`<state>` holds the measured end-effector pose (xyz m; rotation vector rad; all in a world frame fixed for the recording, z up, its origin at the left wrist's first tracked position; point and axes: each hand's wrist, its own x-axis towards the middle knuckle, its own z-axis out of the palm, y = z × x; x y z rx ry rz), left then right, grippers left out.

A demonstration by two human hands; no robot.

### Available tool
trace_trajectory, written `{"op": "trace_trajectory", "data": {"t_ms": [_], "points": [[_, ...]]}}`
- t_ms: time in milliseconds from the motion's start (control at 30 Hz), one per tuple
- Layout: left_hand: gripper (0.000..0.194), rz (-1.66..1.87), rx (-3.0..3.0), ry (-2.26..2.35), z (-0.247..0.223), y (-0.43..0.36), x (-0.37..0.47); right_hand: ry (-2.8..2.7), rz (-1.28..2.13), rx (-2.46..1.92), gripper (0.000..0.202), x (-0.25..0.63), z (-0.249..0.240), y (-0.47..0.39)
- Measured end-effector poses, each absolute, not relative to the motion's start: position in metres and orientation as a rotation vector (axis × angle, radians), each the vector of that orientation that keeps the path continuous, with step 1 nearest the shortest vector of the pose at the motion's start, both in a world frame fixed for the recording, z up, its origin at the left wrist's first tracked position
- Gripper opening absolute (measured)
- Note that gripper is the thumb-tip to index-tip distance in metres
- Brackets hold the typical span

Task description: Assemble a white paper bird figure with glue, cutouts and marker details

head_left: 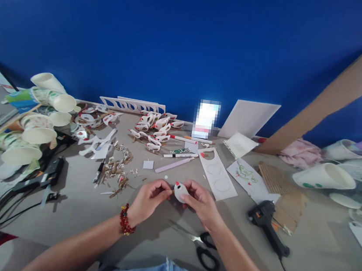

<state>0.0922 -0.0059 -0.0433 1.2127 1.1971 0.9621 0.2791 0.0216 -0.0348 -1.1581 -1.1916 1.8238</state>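
Observation:
A small white bird cutout with a red beak and a dark eye is pinched between the thumb and fingers of my right hand. My left hand is closed in a pinch right at the bird's left edge; a hint of brown shows at its fingertips, too small to name. Below my hands lie scissors with black handles, blades pointing left. Several similar birds are piled further back. A white foam sheet with drawn ovals and a cut-out lies beyond my right hand.
To the right is a black glue gun with its cable, beside corrugated cardboard. Brown scraps, a black pen and markers lie around. Paper cups stack at left. A lit phone leans against the blue wall.

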Motion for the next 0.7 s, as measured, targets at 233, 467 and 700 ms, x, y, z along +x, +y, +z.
{"op": "trace_trajectory", "data": {"t_ms": [233,467,700], "points": [[0.023,0.961,1.221,1.205,-0.0437,-0.0058,0.0917,-1.184,1.82,-1.168,0.018,0.279,-0.034,0.0213],[0.024,0.955,1.232,1.196,-0.0434,-0.0065,0.0915,-1.191,1.811,-1.18,0.019,0.2787,-0.0336,0.0216],[0.024,0.949,1.231,1.209,-0.0433,-0.0057,0.0914,-1.195,1.824,-1.162,0.019,0.279,-0.0336,0.0217]]}}
